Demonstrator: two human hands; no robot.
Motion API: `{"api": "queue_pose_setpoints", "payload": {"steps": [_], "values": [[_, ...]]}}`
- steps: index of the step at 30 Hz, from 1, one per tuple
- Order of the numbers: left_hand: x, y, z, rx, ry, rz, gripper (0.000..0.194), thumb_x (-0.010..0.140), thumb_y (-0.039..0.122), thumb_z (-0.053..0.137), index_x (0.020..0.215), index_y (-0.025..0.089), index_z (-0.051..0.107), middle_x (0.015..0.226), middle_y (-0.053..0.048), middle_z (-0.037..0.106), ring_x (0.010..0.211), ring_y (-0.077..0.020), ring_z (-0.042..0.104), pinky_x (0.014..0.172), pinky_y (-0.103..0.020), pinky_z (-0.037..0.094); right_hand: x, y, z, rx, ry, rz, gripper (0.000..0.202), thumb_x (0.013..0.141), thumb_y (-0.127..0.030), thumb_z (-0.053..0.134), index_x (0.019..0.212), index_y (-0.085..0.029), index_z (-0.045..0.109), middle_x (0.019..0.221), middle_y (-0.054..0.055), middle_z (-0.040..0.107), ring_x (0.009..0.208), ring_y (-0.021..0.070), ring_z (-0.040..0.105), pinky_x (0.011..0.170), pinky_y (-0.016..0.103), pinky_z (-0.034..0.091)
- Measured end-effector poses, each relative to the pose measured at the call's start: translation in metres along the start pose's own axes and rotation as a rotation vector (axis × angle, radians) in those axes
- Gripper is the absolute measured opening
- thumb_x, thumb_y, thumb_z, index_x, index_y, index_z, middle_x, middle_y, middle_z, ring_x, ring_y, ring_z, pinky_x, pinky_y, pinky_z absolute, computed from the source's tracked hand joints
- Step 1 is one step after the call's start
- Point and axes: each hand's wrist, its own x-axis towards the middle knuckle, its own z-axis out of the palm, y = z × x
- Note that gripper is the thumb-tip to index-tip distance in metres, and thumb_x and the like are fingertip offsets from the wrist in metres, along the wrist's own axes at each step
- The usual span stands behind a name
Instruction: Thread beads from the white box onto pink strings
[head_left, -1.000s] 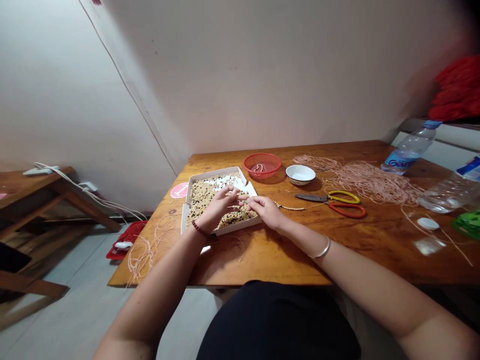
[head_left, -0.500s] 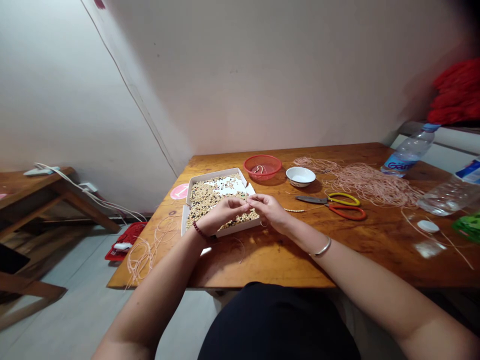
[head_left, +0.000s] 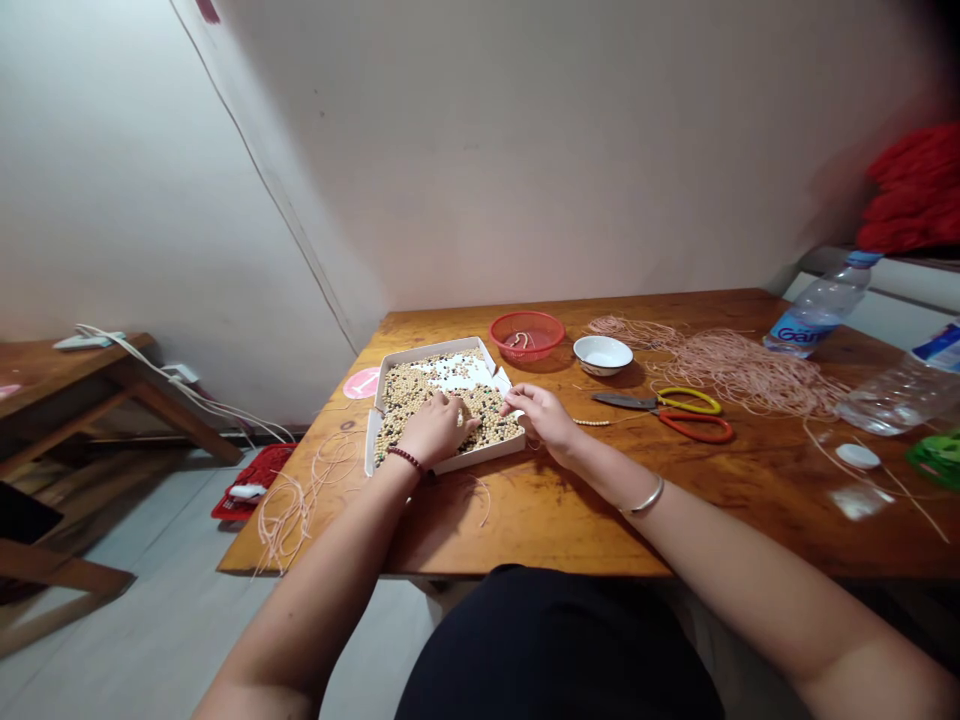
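Observation:
My left hand (head_left: 437,430) reaches into a shallow white box (head_left: 444,462), its fingertips down among loose beads (head_left: 405,393), cream with some black ones. The thumb stands apart from the fingers, and no held thing shows in this hand. At the box's right edge, my right hand (head_left: 546,418) is closed in a pinch on a thin cord (head_left: 532,438), which is mostly hidden by the fingers. A short row of strung cream beads (head_left: 592,423) lies on the table just beyond that hand.
Behind stand a red basket (head_left: 526,345) and a white bowl (head_left: 603,350). Scissors (head_left: 660,403), a heap of pink cord (head_left: 735,365), bottles (head_left: 814,318) and a white cap (head_left: 857,456) lie to the right. Loose cord (head_left: 289,520) hangs over the left table edge.
My left hand has moved away from my right hand, left and down into the beads. My right hand stays pinched in nearly the same place.

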Motion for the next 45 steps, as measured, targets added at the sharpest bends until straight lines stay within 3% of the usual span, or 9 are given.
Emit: {"api": "queue_pose_setpoints", "payload": {"steps": [2,6,9,12,17,28,45], "values": [[0.000,0.001,-0.001,0.109,-0.119,-0.009,0.032,0.065,0.045,0.073,0.081,0.019,0.064,0.085,-0.008,0.056,0.081,-0.0240,0.057,0.078,-0.031,0.039,0.001,0.003,0.000,-0.030,0.013,-0.020,0.028,0.068,-0.043,0.063,0.075,-0.018,0.051,0.064,-0.004,0.057,0.035,0.0025,0.024,0.036,0.022,0.011],[0.001,0.009,-0.003,0.283,-0.402,0.131,0.033,0.079,0.046,0.058,0.099,0.020,0.063,0.095,-0.007,0.063,0.081,-0.0215,0.059,0.072,-0.029,0.042,0.002,0.004,0.001,-0.048,0.028,-0.035,0.027,0.067,-0.043,0.063,0.069,-0.017,0.053,0.054,-0.006,0.046,0.038,0.0037,0.024,0.039,0.023,0.013],[0.001,0.015,-0.003,0.291,-0.467,0.189,0.027,0.083,0.038,0.054,0.101,0.020,0.063,0.094,-0.006,0.067,0.081,-0.0199,0.061,0.069,-0.027,0.042,0.003,0.004,0.001,-0.042,0.029,-0.028,0.025,0.066,-0.042,0.061,0.067,-0.018,0.052,0.049,-0.008,0.038,0.039,0.0053,0.022,0.041,0.024,0.014],[0.002,0.017,-0.002,0.274,-0.431,0.208,0.022,0.084,0.035,0.054,0.095,0.020,0.066,0.090,-0.005,0.070,0.078,-0.0185,0.062,0.067,-0.026,0.043,0.007,0.009,-0.001,-0.101,0.047,-0.057,0.021,0.067,-0.039,0.059,0.066,-0.019,0.053,0.047,-0.008,0.034,0.042,0.0073,0.025,0.044,0.024,0.018],[0.004,0.017,-0.001,0.174,-0.334,0.197,0.022,0.083,0.035,0.056,0.091,0.020,0.070,0.086,-0.004,0.071,0.074,-0.0158,0.063,0.065,-0.023,0.043,0.015,0.022,-0.009,-0.300,0.078,-0.191,0.026,0.071,-0.042,0.056,0.062,-0.018,0.051,0.054,-0.004,0.041,0.051,0.0095,0.034,0.050,0.024,0.026],[0.007,0.021,-0.003,-0.038,-0.199,0.230,0.024,0.078,0.038,0.066,0.083,0.016,0.072,0.079,-0.005,0.072,0.068,-0.0134,0.063,0.062,-0.022,0.045,0.011,0.025,-0.008,-0.545,0.095,-0.287,0.034,0.070,-0.044,0.061,0.056,-0.020,0.041,0.050,-0.005,0.036,0.049,0.0088,0.031,0.047,0.023,0.023],[0.008,0.021,-0.001,0.007,-0.213,0.245,0.025,0.077,0.039,0.066,0.086,0.017,0.073,0.076,-0.004,0.072,0.066,-0.0128,0.063,0.063,-0.022,0.046,0.010,0.023,-0.006,-0.536,0.066,-0.329,0.033,0.069,-0.042,0.060,0.055,-0.019,0.041,0.049,-0.006,0.033,0.049,0.0083,0.029,0.047,0.023,0.021]]}}
